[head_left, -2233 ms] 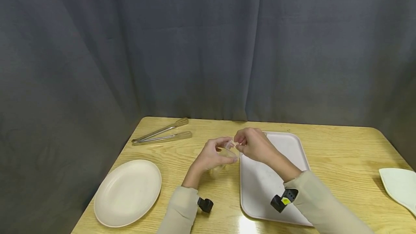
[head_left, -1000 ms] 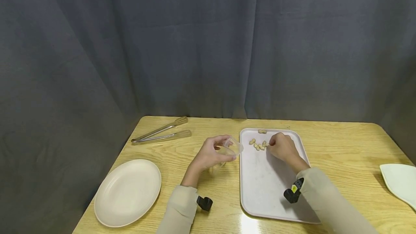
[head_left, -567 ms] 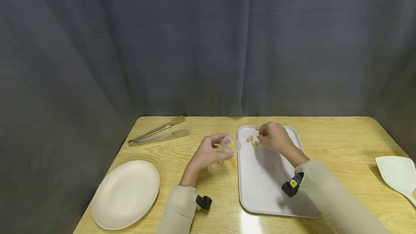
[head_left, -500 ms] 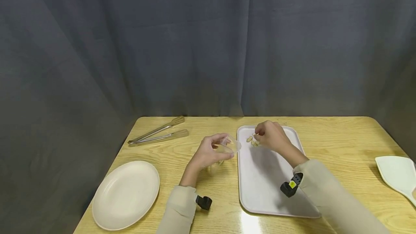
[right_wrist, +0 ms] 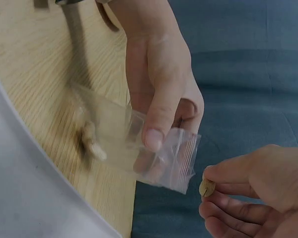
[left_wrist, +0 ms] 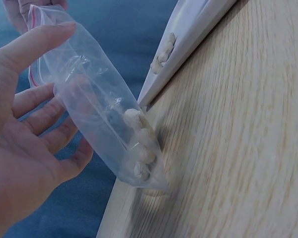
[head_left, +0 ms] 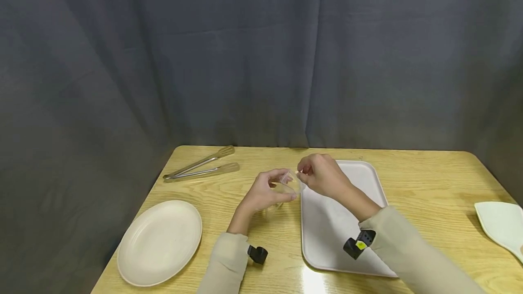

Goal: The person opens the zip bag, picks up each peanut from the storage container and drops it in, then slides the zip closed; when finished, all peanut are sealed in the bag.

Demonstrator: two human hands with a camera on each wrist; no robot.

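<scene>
In the head view my left hand (head_left: 263, 190) holds a clear zip bag (left_wrist: 97, 114) between thumb and fingers, its mouth spread apart. Several unshelled peanuts (left_wrist: 141, 153) lie at the bottom of the bag, close to the wooden table. My right hand (head_left: 327, 178) pinches a single peanut (right_wrist: 206, 188) between thumb and forefinger, just outside the zip edge. More peanuts (left_wrist: 164, 53) rest on the white tray (head_left: 327, 235); the right hand hides them in the head view.
A round cream plate (head_left: 160, 243) sits at the left of the table. Metal tongs (head_left: 200, 167) lie spread behind it. At the right edge is a pale green spatula (head_left: 500, 223). A dark curtain (head_left: 245, 58) hangs behind the table.
The right hand went from the bag mouth to the tray, picked up a peanut and came back left to the bag. The left hand has stayed in place with the bag.
</scene>
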